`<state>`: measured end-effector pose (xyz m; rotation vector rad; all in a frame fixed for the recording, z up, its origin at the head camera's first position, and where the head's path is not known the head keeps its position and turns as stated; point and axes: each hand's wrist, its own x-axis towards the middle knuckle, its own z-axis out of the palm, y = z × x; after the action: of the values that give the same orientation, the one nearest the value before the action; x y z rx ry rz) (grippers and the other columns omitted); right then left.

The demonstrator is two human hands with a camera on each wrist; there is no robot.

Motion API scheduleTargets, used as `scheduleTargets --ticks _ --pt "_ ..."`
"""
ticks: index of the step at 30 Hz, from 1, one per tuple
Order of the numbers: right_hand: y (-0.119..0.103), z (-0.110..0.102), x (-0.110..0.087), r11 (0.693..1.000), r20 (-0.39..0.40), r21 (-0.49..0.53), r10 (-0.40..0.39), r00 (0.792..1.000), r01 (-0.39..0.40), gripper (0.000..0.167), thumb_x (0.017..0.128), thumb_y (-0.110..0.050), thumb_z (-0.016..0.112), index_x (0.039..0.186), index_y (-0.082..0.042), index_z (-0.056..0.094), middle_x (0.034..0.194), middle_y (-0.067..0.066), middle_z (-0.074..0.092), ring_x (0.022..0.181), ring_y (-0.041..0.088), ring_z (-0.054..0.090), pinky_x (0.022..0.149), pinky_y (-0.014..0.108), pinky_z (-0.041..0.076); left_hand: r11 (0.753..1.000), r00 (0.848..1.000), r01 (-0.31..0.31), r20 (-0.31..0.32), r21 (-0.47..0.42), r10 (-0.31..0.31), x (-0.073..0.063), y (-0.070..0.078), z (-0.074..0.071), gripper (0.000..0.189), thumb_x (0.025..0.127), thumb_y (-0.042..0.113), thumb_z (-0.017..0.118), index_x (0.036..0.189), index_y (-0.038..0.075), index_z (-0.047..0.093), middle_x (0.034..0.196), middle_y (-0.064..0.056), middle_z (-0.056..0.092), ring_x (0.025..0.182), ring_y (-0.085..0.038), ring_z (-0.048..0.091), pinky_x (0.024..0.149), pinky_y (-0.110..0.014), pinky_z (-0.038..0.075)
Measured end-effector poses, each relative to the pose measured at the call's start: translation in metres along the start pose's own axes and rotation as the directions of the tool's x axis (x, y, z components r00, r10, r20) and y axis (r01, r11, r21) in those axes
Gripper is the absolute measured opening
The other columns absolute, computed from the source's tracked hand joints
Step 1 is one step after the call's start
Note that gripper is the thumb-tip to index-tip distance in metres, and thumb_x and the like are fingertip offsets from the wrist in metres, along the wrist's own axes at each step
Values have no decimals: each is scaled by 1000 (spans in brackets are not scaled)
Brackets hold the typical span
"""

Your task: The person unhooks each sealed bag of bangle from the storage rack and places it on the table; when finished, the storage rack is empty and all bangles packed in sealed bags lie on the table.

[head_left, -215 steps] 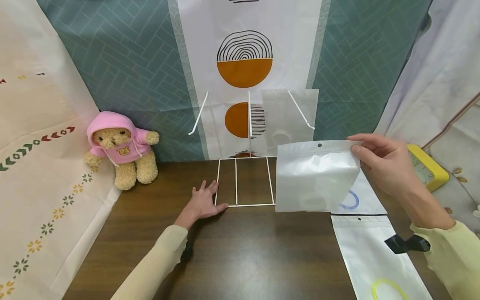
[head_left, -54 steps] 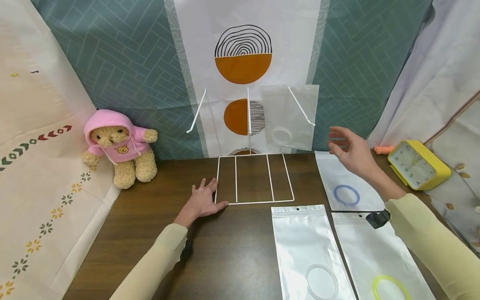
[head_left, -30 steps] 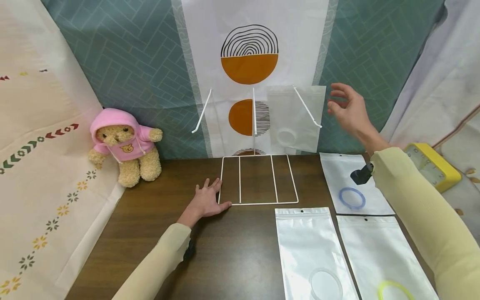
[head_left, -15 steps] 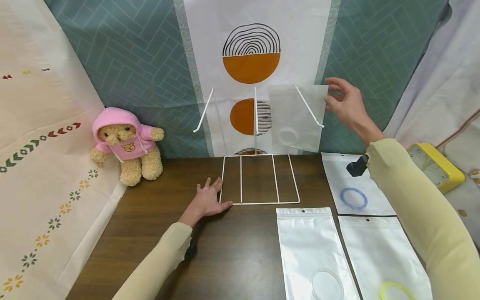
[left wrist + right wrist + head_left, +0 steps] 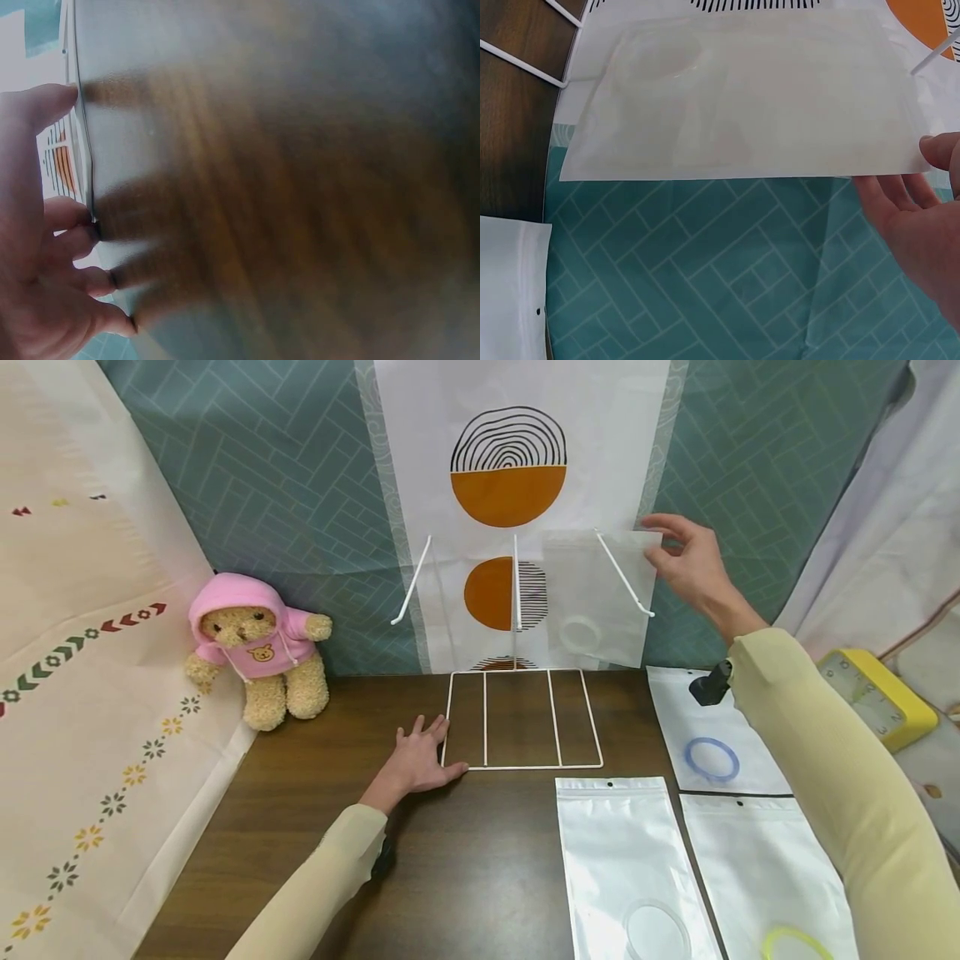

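your right hand (image 5: 693,564) pinches the upper right corner of the translucent bag (image 5: 562,581). bag hangs on the right prong (image 5: 624,573) of the white wire rack (image 5: 525,767), at back edge of the table (image 5: 465,877). your left hand (image 5: 420,758), fingers spread wide, touches the rack base's front left corner. three silvery bags (image 5: 615,843) lie towards table's right edge. yellow clock (image 5: 909,717), back right corner: numerals slanted, hard to read.
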<state>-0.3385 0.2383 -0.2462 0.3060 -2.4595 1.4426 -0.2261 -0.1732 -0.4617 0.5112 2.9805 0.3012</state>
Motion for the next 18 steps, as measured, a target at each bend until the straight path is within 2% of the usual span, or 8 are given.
scheduleTargets --ticks 4,7,10,13,18 --pt "0 1 1 999 8 -31 5 1000 -5 44 101 -13 54 144 -14 56 140 13 52 108 24 62 88 33 54 1000 1000 2 4 2 -2 0 1 1 93 89 61 60 153 -2 36 158 -16 33 145 -46 23 106 -72 22" --pt "-1 2 1 999 11 -40 6 1000 -5 43 101 -15 55 143 -14 57 140 13 53 106 23 62 90 32 52 1000 1000 7 7 0 -7 0 1 1 93 89 61 60 153 -2 36 159 -16 33 145 -46 22 107 -71 21" --pt "-1 2 1 999 8 -47 -5 1000 6 41 100 -15 55 141 -13 59 137 13 55 100 21 61 80 23 50 1000 1000 9 4 3 -9 1 1 1 93 89 61 60 153 -1 36 159 -16 33 145 -46 22 107 -71 21" --pt "-2 3 1 999 1 -53 -13 1000 13 40 100 -14 56 140 -12 61 130 14 58 95 20 60 71 19 46 1000 1000 10 3 2 -10 1 1 2 93 89 61 60 153 -1 36 159 -16 33 145 -46 22 106 -71 22" --pt "-4 5 1 998 -14 -68 -5 1000 4 38 100 -14 56 138 -12 63 121 11 59 96 19 61 70 20 45 1000 1000 14 10 0 -14 0 1 1 93 89 61 60 153 -1 36 159 -16 32 146 -45 22 107 -71 21"
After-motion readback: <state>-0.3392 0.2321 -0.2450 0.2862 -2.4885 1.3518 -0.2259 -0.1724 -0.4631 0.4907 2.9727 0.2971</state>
